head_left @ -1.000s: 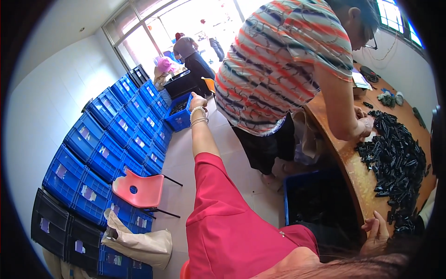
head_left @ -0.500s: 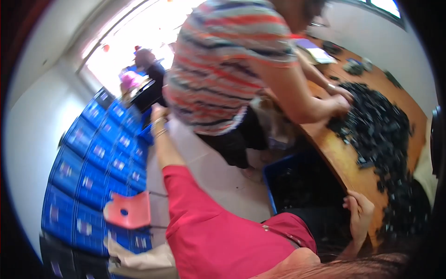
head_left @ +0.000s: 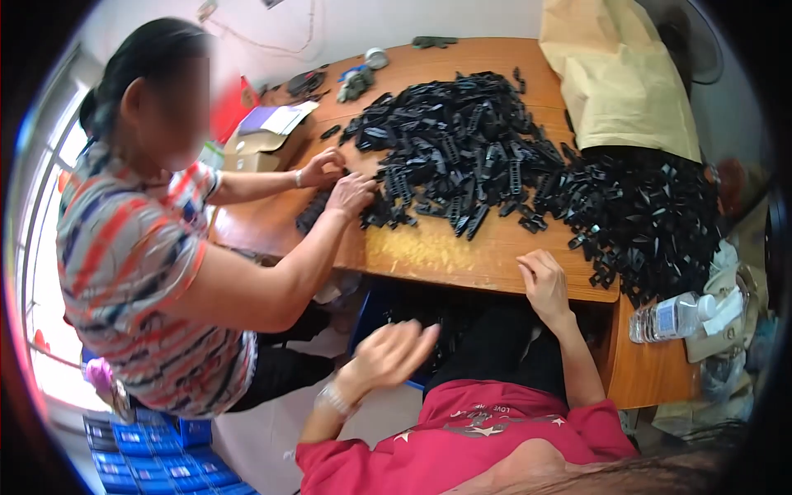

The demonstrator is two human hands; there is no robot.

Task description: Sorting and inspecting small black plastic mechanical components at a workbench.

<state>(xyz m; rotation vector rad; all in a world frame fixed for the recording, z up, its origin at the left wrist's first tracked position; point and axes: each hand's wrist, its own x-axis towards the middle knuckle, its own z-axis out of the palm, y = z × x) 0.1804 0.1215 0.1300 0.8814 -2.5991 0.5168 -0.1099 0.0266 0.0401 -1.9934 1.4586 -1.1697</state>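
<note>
My left hand (head_left: 388, 355) is in the air over my lap, in front of the table edge, fingers stretched out and slightly blurred, with nothing seen in it. At the table's front edge is my right hand (head_left: 546, 285), its fingers curled in toward the thumb; anything small between them is hidden. Beyond it on the wooden table lies a large heap of black plastic parts (head_left: 462, 148), many long and slotted. A second heap of smaller black plastic pieces (head_left: 639, 219) lies to the right. Under the table edge, beside my legs, stands a blue bin (head_left: 369, 326) with dark contents.
At the left a co-worker in a striped shirt (head_left: 157, 272) has both hands at the heap's left edge. A cardboard box (head_left: 264, 153) stands behind those hands. A beige sack (head_left: 627, 82), a clear bottle (head_left: 668, 318) and a bag (head_left: 726, 318) are at the right. Blue crates (head_left: 157, 445) stand lower left.
My view has turned from the crates toward the table. My left arm, stretched out toward the crates before, is now drawn back over my lap. My right hand stays by the table edge.
</note>
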